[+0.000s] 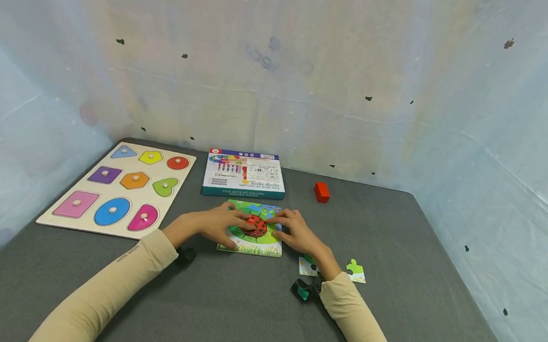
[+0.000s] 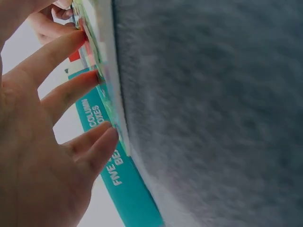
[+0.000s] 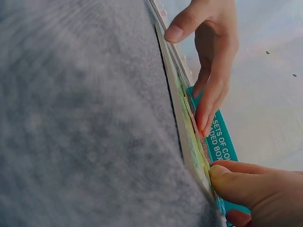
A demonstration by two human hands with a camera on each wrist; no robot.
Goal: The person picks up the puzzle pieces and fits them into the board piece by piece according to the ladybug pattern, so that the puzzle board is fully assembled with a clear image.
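Touching one ladybug puzzle (image 1: 259, 233) on the surface (image 1: 240, 306), before one box (image 1: 244, 175), with left grip (image 1: 215, 224) spread and right grip (image 1: 299, 236) bent; cannot tell if pinching. Nearby, two loose pieces (image 1: 356, 272).

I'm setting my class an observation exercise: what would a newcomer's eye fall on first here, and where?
Probably the ladybird puzzle at the middle of the table, where the left hand and right hand both touch it. Next comes the shape board at the far left, its bright colours standing out on a pale ground. The red block also stands out, to the right of the box behind the puzzle.
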